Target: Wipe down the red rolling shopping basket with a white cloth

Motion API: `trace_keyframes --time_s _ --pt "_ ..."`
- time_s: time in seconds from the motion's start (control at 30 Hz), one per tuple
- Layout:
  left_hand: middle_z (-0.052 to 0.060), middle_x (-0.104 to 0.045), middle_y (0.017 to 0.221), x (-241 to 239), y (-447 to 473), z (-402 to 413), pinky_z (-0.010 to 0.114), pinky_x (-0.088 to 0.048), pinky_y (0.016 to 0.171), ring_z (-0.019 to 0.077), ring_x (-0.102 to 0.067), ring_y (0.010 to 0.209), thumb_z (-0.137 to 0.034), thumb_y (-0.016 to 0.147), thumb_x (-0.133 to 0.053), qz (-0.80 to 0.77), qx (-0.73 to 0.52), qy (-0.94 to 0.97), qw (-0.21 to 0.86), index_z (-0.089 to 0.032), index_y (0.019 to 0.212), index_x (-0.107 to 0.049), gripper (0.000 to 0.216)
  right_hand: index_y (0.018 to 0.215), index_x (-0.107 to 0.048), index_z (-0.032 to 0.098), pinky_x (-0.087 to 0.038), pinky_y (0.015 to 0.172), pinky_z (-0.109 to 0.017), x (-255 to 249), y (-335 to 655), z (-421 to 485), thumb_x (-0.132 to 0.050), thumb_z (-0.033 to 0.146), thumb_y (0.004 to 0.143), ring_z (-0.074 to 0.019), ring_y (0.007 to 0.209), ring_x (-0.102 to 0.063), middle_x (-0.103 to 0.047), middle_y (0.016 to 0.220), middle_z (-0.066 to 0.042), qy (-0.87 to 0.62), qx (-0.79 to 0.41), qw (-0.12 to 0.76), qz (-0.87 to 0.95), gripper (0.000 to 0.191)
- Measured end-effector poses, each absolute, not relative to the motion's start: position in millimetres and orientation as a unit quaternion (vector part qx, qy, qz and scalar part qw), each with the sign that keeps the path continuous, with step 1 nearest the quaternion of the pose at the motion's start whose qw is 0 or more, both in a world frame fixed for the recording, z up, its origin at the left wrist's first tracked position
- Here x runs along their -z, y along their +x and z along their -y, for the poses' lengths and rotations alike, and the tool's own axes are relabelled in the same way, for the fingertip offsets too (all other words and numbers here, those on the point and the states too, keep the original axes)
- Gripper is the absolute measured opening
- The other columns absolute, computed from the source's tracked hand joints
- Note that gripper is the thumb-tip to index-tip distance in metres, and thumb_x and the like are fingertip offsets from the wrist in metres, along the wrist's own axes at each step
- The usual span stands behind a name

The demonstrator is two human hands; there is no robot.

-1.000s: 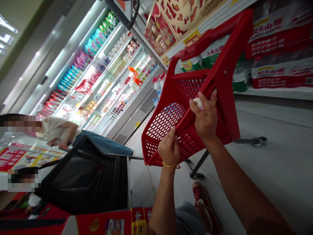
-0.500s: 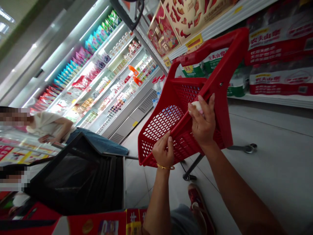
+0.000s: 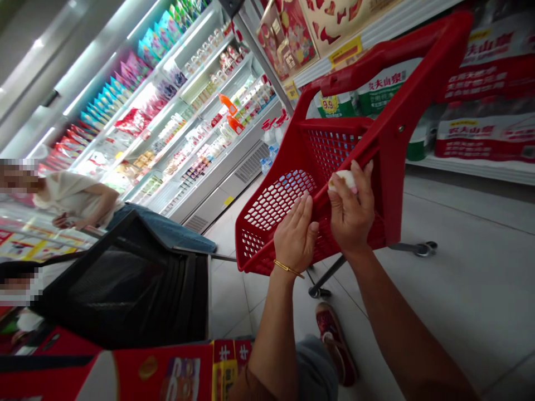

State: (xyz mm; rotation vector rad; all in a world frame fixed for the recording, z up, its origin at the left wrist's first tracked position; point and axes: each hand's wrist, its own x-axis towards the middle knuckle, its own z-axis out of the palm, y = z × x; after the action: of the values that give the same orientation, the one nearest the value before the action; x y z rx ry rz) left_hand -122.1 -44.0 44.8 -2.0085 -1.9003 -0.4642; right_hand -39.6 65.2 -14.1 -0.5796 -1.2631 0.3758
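Note:
A red plastic shopping cart with mesh-like sides stands in front of me. My right hand is closed over its near side rim, pressing a small white, soft-looking piece with a brownish patch and a pinkish edge. What exactly this piece is I cannot make out. To its left, my left hand, with a gold bangle at the wrist, lies at the same rim, fingers stretched out and thumb apart. Nothing shows in that hand. Part of the cart's inside is hidden behind both hands.
A large black cart or bin stands at left, near a person in a light top. Red boxes are at lower left. A lit refrigerated display runs behind. Shelves with bottled-water packs line the right.
My left hand has slid up and right along the rim, closer to my right hand, and its curled fingers have straightened. My right hand still grips the white piece. The view has shifted slightly.

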Motion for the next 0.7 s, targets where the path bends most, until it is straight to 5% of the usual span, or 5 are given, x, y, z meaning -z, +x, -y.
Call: trace_keyframes --time_s 0.33,0.7 --pt "0.010 -0.044 0.152 -44.5 -122.1 42.9 0.037 -0.035 0.118 0.0174 -0.035 0.145 -0.040 0.103 -0.021 0.660 0.177 -0.708 0.179 -0.018 0.151 -0.031 0.054 0.147 -0.038 0.036 -0.033 0.118 -0.056 69.8 -73.7 -18.3 -0.045 0.022 0.099 -0.0281 0.149 -0.024 -0.045 0.152 -0.003 -0.266 -0.191 0.708 0.626 0.051" --pt "0.010 -0.043 0.153 -42.6 -121.4 41.2 0.035 -0.039 0.114 0.0178 -0.039 0.143 -0.042 0.103 -0.020 0.672 0.184 -0.695 0.178 -0.018 0.150 -0.034 0.055 0.139 -0.052 0.031 -0.039 0.117 -0.049 138.3 -78.9 0.8 -0.043 0.017 0.098 -0.0265 0.147 -0.028 -0.061 0.138 -0.006 -0.268 -0.190 0.677 0.659 0.044"
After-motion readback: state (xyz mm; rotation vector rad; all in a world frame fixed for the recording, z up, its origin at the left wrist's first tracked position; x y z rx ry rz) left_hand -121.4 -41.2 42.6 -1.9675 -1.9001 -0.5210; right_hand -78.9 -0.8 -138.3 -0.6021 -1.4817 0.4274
